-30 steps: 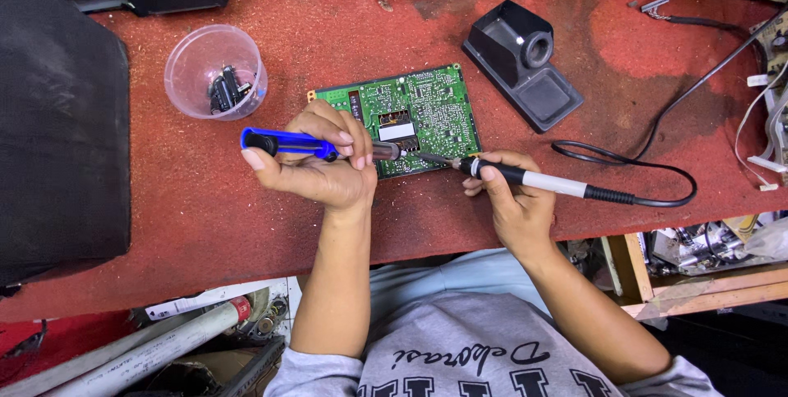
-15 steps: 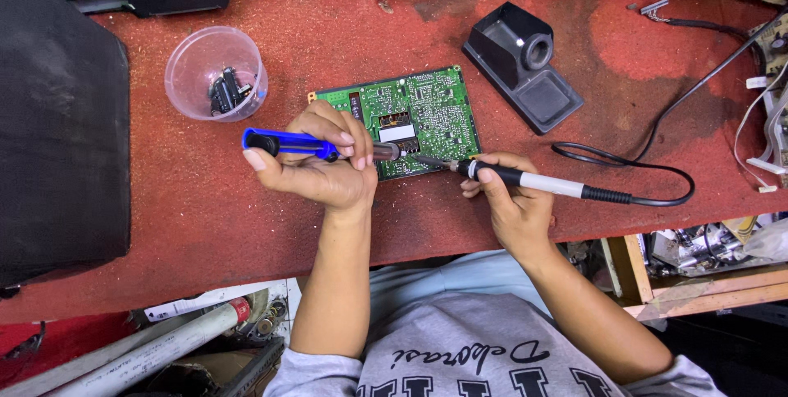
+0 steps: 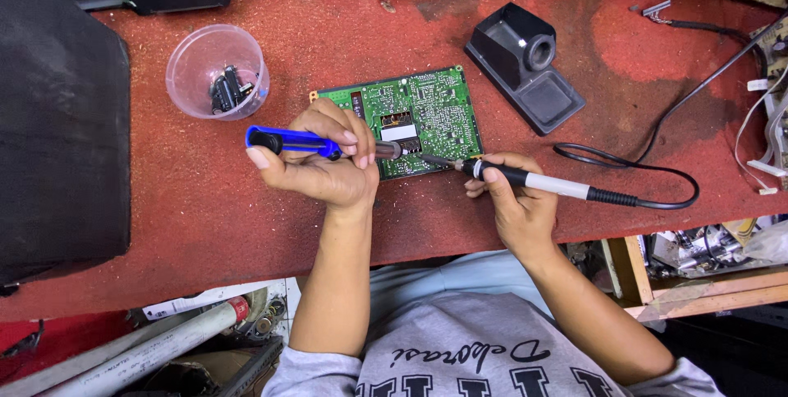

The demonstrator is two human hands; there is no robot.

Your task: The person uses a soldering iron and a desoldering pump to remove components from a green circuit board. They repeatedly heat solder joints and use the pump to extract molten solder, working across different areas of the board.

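My left hand (image 3: 316, 163) was wrapped around a blue-handled desoldering pump (image 3: 300, 143), fingers closed over its barrel, with its metal nose lying across the near edge of the green circuit board (image 3: 427, 105). My right hand (image 3: 513, 204) was pinched shut on a soldering iron (image 3: 533, 181), held like a pen, its fine tip pointing toward the left hand and meeting the board's near edge just beside the pump's nose. The two hands sat near each other but did not touch, the tool tips almost meeting between them.

The board lay flat on the red bench (image 3: 460, 11), directly beyond both hands and partly under the left fingers. The iron's black cable (image 3: 648, 163) ran out from the right hand, looped once on the bench and trailed away to that side. Beyond the right hand, a black iron stand (image 3: 525, 68) sat apart from the board. Beyond the left hand stood a clear plastic cup (image 3: 215, 73) with small dark parts inside. Further out on the left hand's side, a large black slab (image 3: 57, 126) covered that end of the bench.
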